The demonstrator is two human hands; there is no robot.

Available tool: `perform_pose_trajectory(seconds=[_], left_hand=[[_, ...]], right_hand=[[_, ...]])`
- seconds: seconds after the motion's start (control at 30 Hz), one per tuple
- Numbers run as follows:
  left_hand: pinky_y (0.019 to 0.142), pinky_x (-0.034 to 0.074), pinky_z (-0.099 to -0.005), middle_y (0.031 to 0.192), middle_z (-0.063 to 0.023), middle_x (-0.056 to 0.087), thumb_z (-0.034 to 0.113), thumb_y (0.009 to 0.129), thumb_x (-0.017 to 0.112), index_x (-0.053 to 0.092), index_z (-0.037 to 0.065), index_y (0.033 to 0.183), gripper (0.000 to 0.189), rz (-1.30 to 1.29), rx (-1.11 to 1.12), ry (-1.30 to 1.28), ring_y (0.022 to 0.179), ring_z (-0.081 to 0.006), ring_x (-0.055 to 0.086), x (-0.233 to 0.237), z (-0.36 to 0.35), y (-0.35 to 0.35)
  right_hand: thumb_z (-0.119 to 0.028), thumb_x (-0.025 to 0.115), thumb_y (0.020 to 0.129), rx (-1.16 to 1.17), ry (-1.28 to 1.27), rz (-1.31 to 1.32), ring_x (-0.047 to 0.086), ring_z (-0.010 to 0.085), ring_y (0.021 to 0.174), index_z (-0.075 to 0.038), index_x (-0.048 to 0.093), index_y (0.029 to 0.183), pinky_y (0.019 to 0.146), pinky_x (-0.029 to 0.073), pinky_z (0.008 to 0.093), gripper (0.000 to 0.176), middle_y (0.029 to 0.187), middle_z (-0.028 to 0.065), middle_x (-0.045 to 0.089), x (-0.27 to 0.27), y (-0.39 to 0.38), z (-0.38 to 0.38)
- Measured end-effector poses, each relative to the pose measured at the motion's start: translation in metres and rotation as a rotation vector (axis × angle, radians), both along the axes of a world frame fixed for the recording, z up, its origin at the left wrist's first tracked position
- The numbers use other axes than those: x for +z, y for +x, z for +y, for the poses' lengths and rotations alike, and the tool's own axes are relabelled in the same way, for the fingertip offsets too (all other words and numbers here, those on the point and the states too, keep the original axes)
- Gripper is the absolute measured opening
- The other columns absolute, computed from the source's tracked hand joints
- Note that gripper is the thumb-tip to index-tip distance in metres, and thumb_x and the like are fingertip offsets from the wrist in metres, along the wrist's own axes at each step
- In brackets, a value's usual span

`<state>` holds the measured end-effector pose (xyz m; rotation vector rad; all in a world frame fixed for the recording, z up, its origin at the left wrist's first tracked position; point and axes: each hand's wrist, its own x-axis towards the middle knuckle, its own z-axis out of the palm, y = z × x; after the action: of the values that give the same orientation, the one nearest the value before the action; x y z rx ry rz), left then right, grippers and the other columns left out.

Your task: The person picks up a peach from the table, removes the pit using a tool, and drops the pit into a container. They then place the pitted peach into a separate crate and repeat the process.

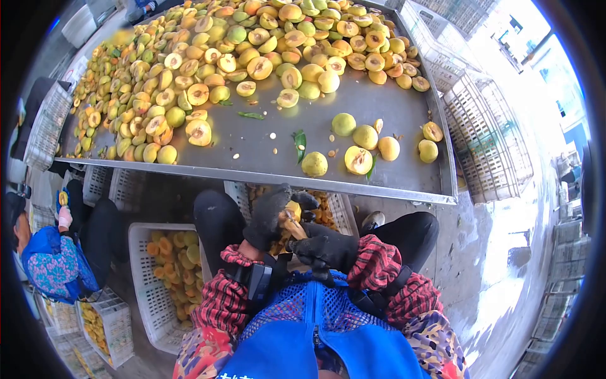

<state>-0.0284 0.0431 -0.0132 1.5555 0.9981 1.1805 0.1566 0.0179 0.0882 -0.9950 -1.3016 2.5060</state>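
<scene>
My left hand (270, 218), in a dark glove, is closed around a yellow fruit piece (293, 210) above my lap. Just right of it, my right hand (325, 247), also gloved, grips a tan, wooden-looking tool (293, 227) whose tip meets the fruit; its working end is hidden. Beneath both hands stands a white crate (344, 218) with orange fruit pieces, partly covered by my arms. In front, the metal table (252, 145) carries a large heap of halved and whole yellow-green fruit (259, 66). Several more fruits (365, 136) lie near its front right edge.
A white crate (140, 284) of fruit halves stands left of my leg. Stacked white crates (486, 136) flank the table's right side. At the left, a person in a blue vest (53, 262) sits with a gloved hand holding a yellow piece. Green leaves (299, 144) lie on the table.
</scene>
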Motion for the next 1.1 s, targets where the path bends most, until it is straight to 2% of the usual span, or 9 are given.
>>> perform_pose_trajectory(seconds=[0.07,0.23,0.4,0.5,0.7,0.8,0.9,1.0,1.1], left_hand=[[0.075,0.051,-0.0296,0.094,-0.0152,0.065,0.035,0.088,0.043,0.060,-0.006,0.100,0.046,-0.122,-0.044,-0.107,0.078,-0.0204,0.063,0.035,-0.004,0.010],[0.075,0.052,-0.0332,0.098,-0.0151,0.064,0.024,0.086,0.048,0.057,-0.005,0.107,0.037,-0.037,-0.043,-0.176,0.080,-0.0221,0.063,0.004,-0.001,0.015],[0.082,0.051,-0.0329,0.101,-0.0144,0.062,0.021,0.087,0.048,0.057,-0.005,0.106,0.033,-1.109,0.020,-0.792,0.091,-0.0240,0.061,-0.013,-0.004,0.023],[0.076,0.052,-0.0346,0.095,-0.0129,0.062,0.023,0.086,0.050,0.056,-0.001,0.108,0.032,-0.766,0.190,-0.567,0.085,-0.0219,0.061,0.064,-0.019,0.053],[0.083,0.050,-0.0388,0.102,-0.0165,0.061,0.031,0.090,0.044,0.052,-0.008,0.112,0.046,-1.025,0.228,-0.627,0.091,-0.0262,0.061,0.073,-0.021,0.028],[0.082,0.050,-0.0337,0.096,-0.0168,0.063,0.025,0.089,0.049,0.058,-0.006,0.104,0.036,-0.675,0.459,-0.301,0.088,-0.0256,0.062,0.123,-0.039,-0.018],[0.074,0.048,-0.0298,0.089,-0.0101,0.064,0.026,0.088,0.052,0.063,-0.003,0.093,0.031,0.117,0.710,-0.289,0.080,-0.0178,0.062,0.129,-0.067,-0.106],[0.072,0.048,-0.0317,0.086,-0.0092,0.065,0.027,0.086,0.056,0.061,-0.001,0.093,0.029,0.699,0.814,-0.218,0.076,-0.0205,0.063,0.145,-0.070,-0.106],[0.076,0.048,-0.0349,0.091,-0.0139,0.065,0.032,0.083,0.059,0.060,-0.001,0.098,0.036,0.770,0.635,0.086,0.083,-0.0280,0.063,0.140,-0.031,-0.066]], right_hand=[[-0.018,0.057,0.085,-0.004,0.082,0.050,0.050,0.0092,0.053,-0.005,0.047,0.102,0.046,0.041,0.0237,0.024,0.070,0.0021,0.052,-0.004,0.003,-0.002],[-0.017,0.057,0.084,-0.091,0.061,-0.204,0.042,0.0064,0.042,-0.006,0.049,0.097,0.036,0.032,0.0220,0.019,0.063,0.0002,0.049,0.003,0.000,-0.009],[-0.018,0.059,0.083,-0.127,-0.115,0.080,0.049,0.0074,0.055,-0.005,0.050,0.104,0.045,0.039,0.0232,0.026,0.076,0.0016,0.053,-0.003,0.014,-0.005],[-0.020,0.061,0.083,-0.125,-0.109,0.199,0.051,0.0071,0.063,-0.005,0.051,0.106,0.052,0.042,0.0229,0.029,0.082,0.0011,0.054,0.004,0.021,-0.012],[-0.025,0.065,0.079,-0.170,-0.151,0.235,0.051,0.0073,0.063,-0.005,0.051,0.105,0.054,0.042,0.0216,0.036,0.077,0.0006,0.054,-0.005,0.047,-0.019],[-0.027,0.061,0.081,-0.181,-0.146,-0.040,0.055,0.0133,0.056,-0.005,0.049,0.107,0.049,0.044,0.0270,0.036,0.070,0.0070,0.056,-0.027,0.053,-0.020],[-0.030,0.057,0.083,0.068,0.588,-0.645,0.060,0.0208,0.057,-0.003,0.048,0.106,0.050,0.046,0.0336,0.036,0.074,0.0138,0.060,-0.091,0.059,-0.037],[-0.030,0.054,0.088,0.061,0.349,-0.598,0.056,0.0182,0.058,-0.004,0.047,0.104,0.045,0.043,0.0309,0.032,0.075,0.0101,0.057,-0.101,0.057,-0.041],[-0.030,0.054,0.088,-0.003,0.249,-0.544,0.055,0.0181,0.058,-0.004,0.046,0.104,0.046,0.044,0.0320,0.032,0.076,0.0108,0.057,-0.089,0.056,-0.032]])
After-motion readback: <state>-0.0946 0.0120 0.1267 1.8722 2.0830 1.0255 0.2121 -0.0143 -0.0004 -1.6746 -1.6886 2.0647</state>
